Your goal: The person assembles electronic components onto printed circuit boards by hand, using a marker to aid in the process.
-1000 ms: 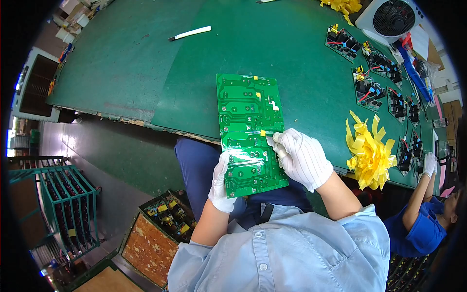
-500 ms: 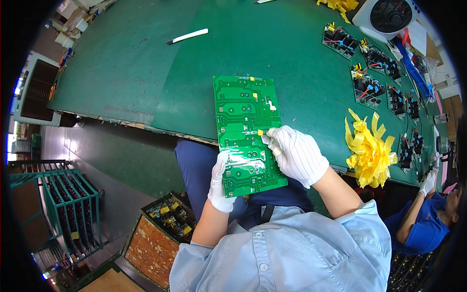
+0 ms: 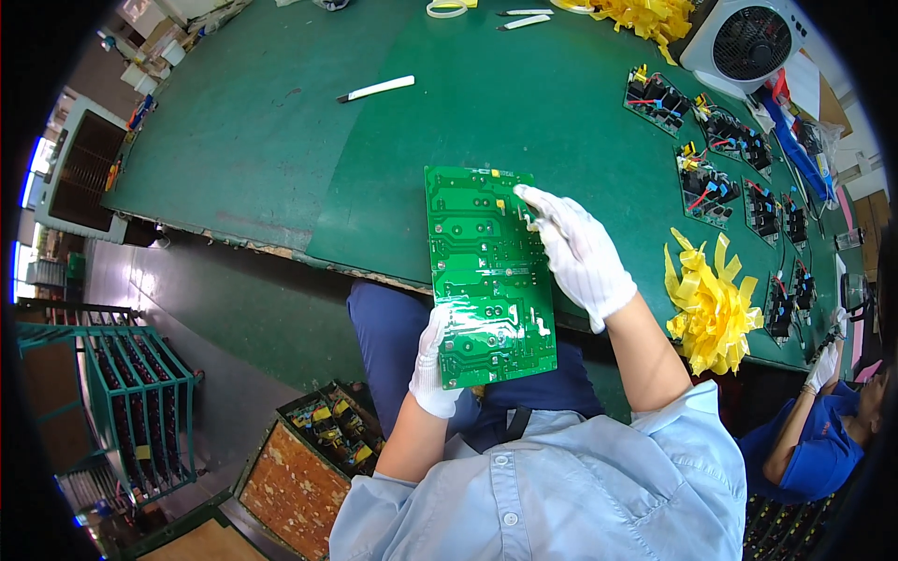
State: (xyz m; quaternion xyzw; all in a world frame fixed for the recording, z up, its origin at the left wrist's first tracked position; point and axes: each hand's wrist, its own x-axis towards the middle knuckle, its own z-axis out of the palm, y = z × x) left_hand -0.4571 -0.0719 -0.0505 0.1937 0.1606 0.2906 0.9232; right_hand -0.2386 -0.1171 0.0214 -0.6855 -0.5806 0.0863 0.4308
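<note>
A long green-topped workbench (image 3: 234, 159) fills most of the space before me, with a green metal rack (image 3: 131, 393) off to the left and a co-worker's blue sleeve (image 3: 814, 444) at the far right. A chipped wooden crate (image 3: 295, 486) sits low on the person's left, and a box fan (image 3: 748, 45) stands at the bench's far right. The green circuit board (image 3: 500, 290), tilted, is held above the lap at the bench's near edge. Right of it lies a bunch of yellow tape strips (image 3: 713, 309). The gloved left hand (image 3: 432, 369) is closed around the board's lower left edge. The gloved right hand (image 3: 582, 252) has its fingers stretched out close together at the upper right edge; whether they pinch anything, I can't tell. Smallest is a yellow tape dab (image 3: 500, 204) near those fingertips.
</note>
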